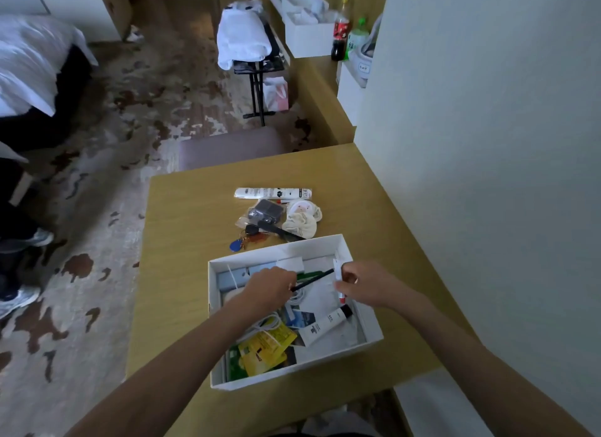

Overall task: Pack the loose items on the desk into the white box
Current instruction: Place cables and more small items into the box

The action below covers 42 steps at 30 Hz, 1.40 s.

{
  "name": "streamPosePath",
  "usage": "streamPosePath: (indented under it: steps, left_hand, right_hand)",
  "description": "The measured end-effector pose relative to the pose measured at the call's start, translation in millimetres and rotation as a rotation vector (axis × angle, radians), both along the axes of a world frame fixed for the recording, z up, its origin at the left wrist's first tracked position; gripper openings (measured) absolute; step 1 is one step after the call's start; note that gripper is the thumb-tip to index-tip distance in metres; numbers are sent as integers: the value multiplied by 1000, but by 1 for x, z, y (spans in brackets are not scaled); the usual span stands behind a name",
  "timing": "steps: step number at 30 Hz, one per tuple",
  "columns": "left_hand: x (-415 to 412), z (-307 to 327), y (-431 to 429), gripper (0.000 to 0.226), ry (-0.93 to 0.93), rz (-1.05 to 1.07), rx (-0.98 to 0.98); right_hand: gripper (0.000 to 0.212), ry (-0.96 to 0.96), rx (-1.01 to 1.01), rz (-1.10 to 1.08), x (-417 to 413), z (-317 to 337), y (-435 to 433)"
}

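The white box (370,326) sits open on the wooden desk (182,241), holding a white tube with a black cap (322,326), yellow packets (266,348), white cables and cards. Both hands are over the box. My left hand (270,287) pinches a thin black pen (313,278). My right hand (364,283) grips a small white tube with a red tip (339,274). Behind the box lie a long white tube (273,193), a bagged dark gadget (263,212), keys with a blue tag (247,238), a black comb (279,231) and a cream cloth pouch (300,223).
A wall (487,143) runs along the desk's right side. A grey stool (227,147) stands beyond the desk's far edge. A bed (32,62) is at far left, someone's shoes (19,274) on the patterned carpet, and bottles (341,33) on a far counter.
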<state>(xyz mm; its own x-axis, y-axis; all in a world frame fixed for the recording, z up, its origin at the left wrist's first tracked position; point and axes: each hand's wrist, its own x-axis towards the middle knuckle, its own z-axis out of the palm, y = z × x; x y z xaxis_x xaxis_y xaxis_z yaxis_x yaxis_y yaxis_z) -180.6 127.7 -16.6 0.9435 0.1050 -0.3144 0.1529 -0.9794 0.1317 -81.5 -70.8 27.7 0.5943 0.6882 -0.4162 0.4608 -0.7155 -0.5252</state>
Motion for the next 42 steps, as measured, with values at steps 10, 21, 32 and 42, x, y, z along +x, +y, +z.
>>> streamPosePath:
  steps: [10,21,32,42]
  left_hand:
    - [25,-16,0,25,-98,-163,202]
    - [16,-12,11,21,-113,-113,166]
    - [-40,18,28,23,-325,-6,16]
    - [-97,22,51,6,-584,76,-153]
  right_hand:
    - [31,-67,-4,62,-14,-12,-11]
    - [26,-75,-63,81,-7,-18,2]
    - [14,-172,-132,359,-8,-29,51]
    - [14,-259,-198,612,-17,-46,81]
